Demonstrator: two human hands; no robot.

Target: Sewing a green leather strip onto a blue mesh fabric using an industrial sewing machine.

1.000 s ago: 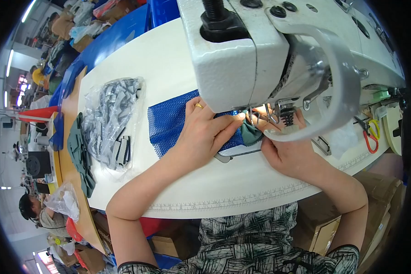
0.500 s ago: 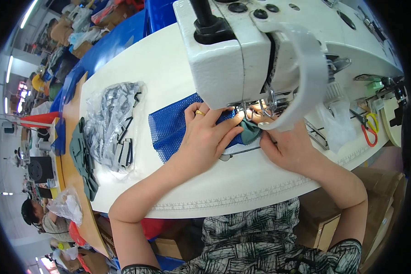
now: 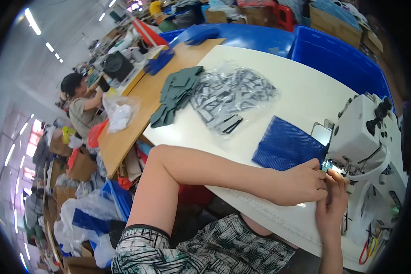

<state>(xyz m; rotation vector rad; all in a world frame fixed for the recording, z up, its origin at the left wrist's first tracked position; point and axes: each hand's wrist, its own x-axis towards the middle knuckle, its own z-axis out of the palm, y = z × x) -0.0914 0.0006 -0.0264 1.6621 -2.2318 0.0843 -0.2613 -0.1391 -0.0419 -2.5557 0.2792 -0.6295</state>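
Note:
At the right, both hands meet at the needle area of a white sewing machine (image 3: pixel 358 130). My left hand (image 3: pixel 301 183) is closed, a ring on one finger, its fingertips at the corner of a blue mesh fabric (image 3: pixel 285 142). The mesh lies flat on the white table, its right end running in toward the presser foot. My right hand (image 3: pixel 334 197) comes up from below with bent fingers pressed together close to the left fingertips. What those fingers pinch is hidden. A small lit spot shows under the needle.
On the table lie a clear plastic bag of grey and black strips (image 3: pixel 235 93) and a stack of dark green fabric pieces (image 3: pixel 178 93). Scissors (image 3: pixel 364 252) with red and yellow handles rest lower right. A blue bin (image 3: pixel 338 59) stands behind. A co-worker (image 3: pixel 80 102) sits at left.
The view has swung left, so the machine and hands now appear farther right. My left fingers, stretched over the mesh before, are now curled near my right hand's fingers.

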